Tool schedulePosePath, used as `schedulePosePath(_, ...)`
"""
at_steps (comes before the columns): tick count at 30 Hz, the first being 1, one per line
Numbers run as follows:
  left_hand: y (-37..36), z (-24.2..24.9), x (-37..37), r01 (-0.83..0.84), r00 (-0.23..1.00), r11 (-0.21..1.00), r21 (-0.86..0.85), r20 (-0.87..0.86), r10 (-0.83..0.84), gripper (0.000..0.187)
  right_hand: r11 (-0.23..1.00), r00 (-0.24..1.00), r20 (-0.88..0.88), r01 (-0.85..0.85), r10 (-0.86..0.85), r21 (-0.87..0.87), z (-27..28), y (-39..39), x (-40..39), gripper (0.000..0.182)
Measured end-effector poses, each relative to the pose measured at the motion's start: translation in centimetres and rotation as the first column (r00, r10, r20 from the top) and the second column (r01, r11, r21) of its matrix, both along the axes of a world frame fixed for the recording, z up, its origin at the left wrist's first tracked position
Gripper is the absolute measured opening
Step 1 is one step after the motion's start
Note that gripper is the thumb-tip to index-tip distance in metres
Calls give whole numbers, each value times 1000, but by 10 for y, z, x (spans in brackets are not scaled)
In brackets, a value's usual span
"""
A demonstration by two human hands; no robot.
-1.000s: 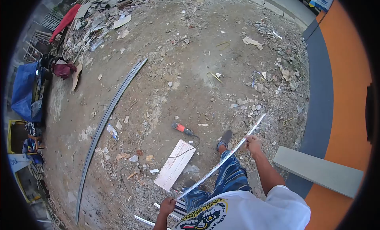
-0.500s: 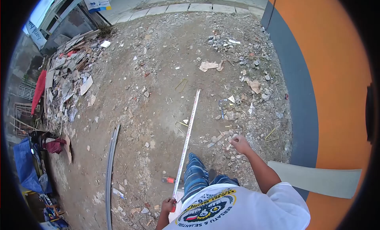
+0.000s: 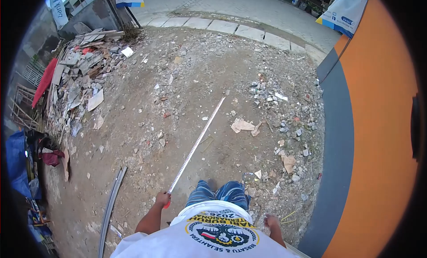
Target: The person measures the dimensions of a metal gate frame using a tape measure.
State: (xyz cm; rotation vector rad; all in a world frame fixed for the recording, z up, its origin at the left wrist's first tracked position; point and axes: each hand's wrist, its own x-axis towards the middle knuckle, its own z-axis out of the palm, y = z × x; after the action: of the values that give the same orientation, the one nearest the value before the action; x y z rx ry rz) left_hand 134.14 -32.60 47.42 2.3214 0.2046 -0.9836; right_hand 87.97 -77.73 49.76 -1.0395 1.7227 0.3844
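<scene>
My left hand (image 3: 163,198) is closed around the red case of a tape measure (image 3: 167,205). Its white blade (image 3: 195,146) is extended, slanting up and to the right over the bare ground. On the right, my right hand (image 3: 271,220) hangs low beside the white shirt (image 3: 222,233), with its fingers curled; anything in them is too small to make out. Blue patterned trousers (image 3: 230,193) show below the shirt.
Long grey metal profiles (image 3: 112,204) lie on the ground at the left. A rubble pile (image 3: 84,76) stands at the upper left. An orange and grey wall (image 3: 373,124) runs along the right. Gravel and paved slabs (image 3: 220,26) lie ahead.
The view has shifted forward over the ground. My left hand has moved up and left with the tape, whose blade now slants more. My right hand has dropped down beside the body.
</scene>
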Motion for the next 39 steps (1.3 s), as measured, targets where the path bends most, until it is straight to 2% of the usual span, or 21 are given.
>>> schedulePosePath(2, -80, 25, 98, 105, 993, 993, -49, 68, -101, 30, 977, 979, 160, 148, -123, -151, 4, -25, 52, 19)
schedulePosePath(3, -123, 39, 142, 48, 999, 989, -143, 22, -45, 30, 947, 925, 304, 284, -228, -153, -5, -37, 76, 20)
schedulePosePath(4, -162, 47, 186, 101, 994, 982, -158, 57, -93, 30, 946, 923, 303, 290, -236, -145, -12, -53, 100, 20)
schedulePosePath(8, -314, 84, 309, 365, 911, 921, -137, 258, -323, 33, 981, 948, 270, 187, -170, -40, -51, -114, 195, 19)
schedulePosePath(11, -408, 104, 353, 449, 881, 890, -72, 203, -428, 35, 995, 967, 235, 93, -98, 32, -76, -193, 269, 19)
schedulePosePath(13, -441, 79, 371, 467, 878, 878, -104, 171, -447, 37, 997, 991, 111, 69, -70, 17, -71, -257, 332, 24)
schedulePosePath(15, -451, 49, 386, 483, 876, 870, -100, 63, -479, 36, 997, 982, 171, 81, -81, 8, -104, -331, 371, 27)
schedulePosePath(16, -459, 61, 389, 486, 873, 868, -99, 11, -487, 35, 985, 975, 141, 171, -169, 1, -81, -372, 403, 21)
schedulePosePath(17, -472, 77, 393, 482, 872, 869, -110, -32, -488, 34, 996, 987, 150, 62, -52, -60, -60, -416, 432, 23)
schedulePosePath(20, -491, 89, 411, 425, 904, 905, 14, -70, -423, 34, 954, 940, 340, 100, 2, -283, -5, -540, 521, 26)
schedulePosePath(23, -486, 35, 444, 235, 964, 971, -47, -115, -239, 29, 868, 896, 439, 164, 67, -469, 12, -653, 595, 26)
schedulePosePath(24, -511, 33, 460, 231, 964, 972, -50, -122, -235, 29, 868, 899, 432, 158, 71, -471, 14, -686, 615, 26)
schedulePosePath(27, -587, 26, 532, -110, 944, 990, -84, -321, 78, 25, 840, 873, 483, 308, -62, -448, 13, -764, 683, 23)
schedulePosePath(30, -694, 13, 630, 74, 987, 997, -24, -140, -77, 24, 861, 883, 408, 382, -232, -336, -85, -799, 704, 22)
schedulePosePath(31, -726, -9, 675, 92, 988, 995, -51, -120, -97, 23, 863, 846, 362, 474, -391, -175, -100, -795, 717, 21)
schedulePosePath(32, -751, -31, 709, 102, 988, 992, -73, -107, -110, 23, 951, 954, 136, 284, -268, -122, -110, -790, 730, 18)
schedulePosePath(33, -796, -22, 739, 135, 987, 989, -55, -78, -139, 23, 933, 937, 65, 331, -342, 140, -93, -785, 751, 17)
schedulePosePath(34, -856, -2, 781, 176, 984, 984, -37, -36, -177, 24, 951, 979, 59, 174, -195, 256, -75, -786, 773, 22)
schedulePosePath(36, -949, 6, 856, 214, 974, 966, -142, -38, -222, 24, 944, 945, 197, -293, 262, 152, -67, -799, 813, 23)
schedulePosePath(37, -999, 16, 890, 293, 955, 944, -154, -7, -297, 25, 950, 948, 210, -274, 240, 148, -89, -799, 818, 23)
schedulePosePath(39, -1101, 35, 951, 424, 905, 890, -169, 36, -424, 26, 846, 826, 320, -307, 464, -436, -153, -816, 825, 24)
